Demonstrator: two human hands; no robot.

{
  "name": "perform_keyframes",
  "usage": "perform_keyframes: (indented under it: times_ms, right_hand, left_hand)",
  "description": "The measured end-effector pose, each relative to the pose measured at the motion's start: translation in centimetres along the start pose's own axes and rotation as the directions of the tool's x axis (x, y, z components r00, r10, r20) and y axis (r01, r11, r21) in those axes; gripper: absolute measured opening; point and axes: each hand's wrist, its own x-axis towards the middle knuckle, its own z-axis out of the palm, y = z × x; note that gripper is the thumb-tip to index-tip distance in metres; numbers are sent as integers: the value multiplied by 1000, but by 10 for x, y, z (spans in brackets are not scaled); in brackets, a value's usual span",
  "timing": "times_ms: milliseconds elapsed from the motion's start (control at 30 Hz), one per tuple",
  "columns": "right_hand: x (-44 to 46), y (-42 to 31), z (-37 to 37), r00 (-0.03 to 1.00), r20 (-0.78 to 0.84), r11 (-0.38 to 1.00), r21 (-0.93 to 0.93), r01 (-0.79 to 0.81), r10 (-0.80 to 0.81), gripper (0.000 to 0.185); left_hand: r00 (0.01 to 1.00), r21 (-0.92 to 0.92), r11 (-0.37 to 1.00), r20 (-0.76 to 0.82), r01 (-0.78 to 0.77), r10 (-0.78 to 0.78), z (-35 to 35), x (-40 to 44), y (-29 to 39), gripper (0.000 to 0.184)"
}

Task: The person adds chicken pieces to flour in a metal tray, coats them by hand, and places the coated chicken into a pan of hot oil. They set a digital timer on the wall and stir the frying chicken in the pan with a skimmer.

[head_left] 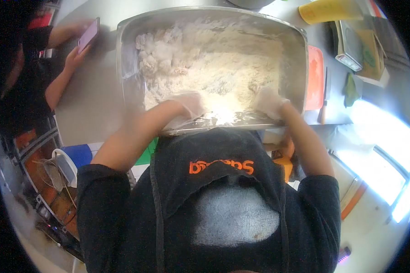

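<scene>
A large metal tub (121, 59) holds pale flour (228, 68). Floury lumps (161, 57) are heaped in its back left corner. My left hand (189, 103), in a clear plastic glove, is low in the front left part of the flour; its fingers are blurred and partly hidden. At the front right, my right hand (269, 101), gloved the same way, reaches into the flour near the tub's wall. Flour and blur hide its fingers. Whether either hand grips anything cannot be made out.
Another person's hands hold a phone (87, 36) at the left. Right of the tub are a red tray (315, 77), a knife (325, 98), a green cloth (349, 90), a cardboard box (371, 52) and a yellow container (325, 11).
</scene>
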Motion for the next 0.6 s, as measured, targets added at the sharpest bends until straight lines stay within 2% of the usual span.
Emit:
perform_keyframes:
  times_ms: [33, 100, 133, 167, 233, 267, 300, 333, 367, 400, 467, 500, 533, 567, 600]
  right_hand:
    - [-6, -13, -5, 999, 40, 997, 77, 2, -5, 49]
    - [-15, -39, -20, 995, 96, 969, 248, -5, -20, 51]
    - [-20, -54, -29, 994, 110, 942, 335, -17, -21, 52]
    - [-26, -68, -39, 990, 138, 915, 399, -51, -5, 55]
    - [-35, -88, -54, 974, 223, 811, 565, -153, 28, 64]
    - [-31, -83, -46, 974, 223, 807, 570, -156, 30, 64]
    - [-21, -74, -31, 994, 103, 864, 495, -93, 48, 65]
    - [-13, -65, -19, 999, -20, 913, 406, -38, 51, 66]
    - [-10, -57, -10, 999, -19, 912, 408, -38, 51, 66]
    - [-10, -47, -2, 994, -20, 900, 428, -86, 104, 66]
    - [-10, -29, 7, 987, -17, 883, 450, -135, 159, 65]
    - [-9, -22, 9, 984, -167, 949, 316, 2, 54, 64]
    - [-8, -17, 13, 952, -297, 980, 157, 123, -72, 63]
    - [-14, -24, 2, 953, -296, 979, 162, 123, -71, 63]
    - [-28, -39, -22, 971, -211, 962, 267, -54, 113, 62]
  left_hand:
    - [999, -27, 999, -27, -32, 31, 4, 7, 4, 29]
    - [973, 312, 923, 114, -226, 200, 9, 31, 13, 25]
    - [905, 572, 701, 293, -425, 309, 12, 43, 15, 21]
    - [901, 574, 695, 303, -433, 311, 21, 58, 14, 21]
    - [858, 595, 661, 102, -458, 503, 47, 90, 6, 15]
    - [810, 607, 644, -1, -465, 586, 53, 97, 6, 12]
    - [810, 607, 642, 4, -469, 587, 49, 95, 13, 12]
    - [942, 115, 944, -105, -308, 320, 43, 93, 19, 9]
    - [999, -415, 909, -45, -29, 11, 35, 86, 26, 8]
    - [999, -413, 910, -43, -27, 11, 26, 76, 33, 8]
    - [993, -639, 762, -109, -104, 44, 13, 56, 43, 18]
    - [993, -638, 763, -105, -102, 45, 19, 63, 39, 18]
    - [977, -793, 575, -207, -202, 58, 31, 75, 31, 21]
    - [966, -849, 466, -255, -248, 49, 37, 83, 23, 22]
    - [952, -888, 351, -302, -297, 41, 43, 92, 15, 24]
